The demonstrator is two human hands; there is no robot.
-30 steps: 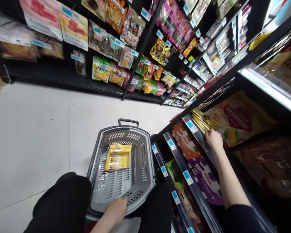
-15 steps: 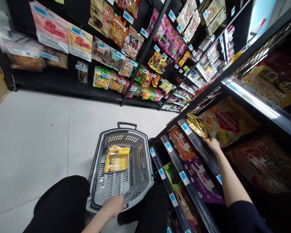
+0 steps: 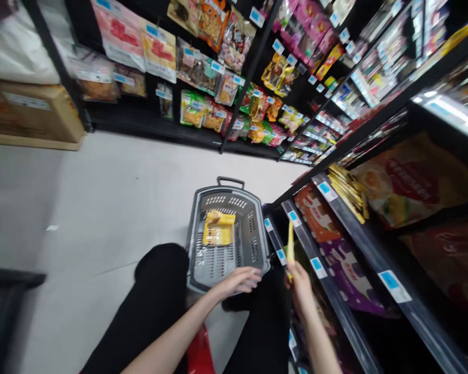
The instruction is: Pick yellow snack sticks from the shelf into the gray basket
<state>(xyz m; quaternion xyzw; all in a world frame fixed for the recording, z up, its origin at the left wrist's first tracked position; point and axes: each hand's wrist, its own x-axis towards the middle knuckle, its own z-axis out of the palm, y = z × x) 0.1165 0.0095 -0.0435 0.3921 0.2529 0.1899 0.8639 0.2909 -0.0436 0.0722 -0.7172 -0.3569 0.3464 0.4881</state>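
Observation:
My right hand [image 3: 299, 280] is closed on a thin yellow snack pack [image 3: 290, 244], seen edge-on between the basket and the shelves. My left hand [image 3: 242, 280] is over the near right rim of the grey shopping basket [image 3: 192, 249], its fingers stretched out and somewhat blurred, holding nothing. Inside the basket lies another yellow snack pack [image 3: 219, 228], flat on the slotted floor. Several similar yellow packs [image 3: 348, 192] stand in a row on the shelf at the right, in front of a large bag [image 3: 407, 179].
A black shelf rack [image 3: 148, 127] with hanging snack bags runs across the back. Shelves with price tags [image 3: 316, 266] and purple bags [image 3: 345, 272] rise close on the right. A cardboard box [image 3: 31, 111] is at the far left. My knees flank the basket.
My right hand has drawn back from the shelf with a yellow pack in it. My left hand has let go of the basket's near rim and moved right. The view has shifted left.

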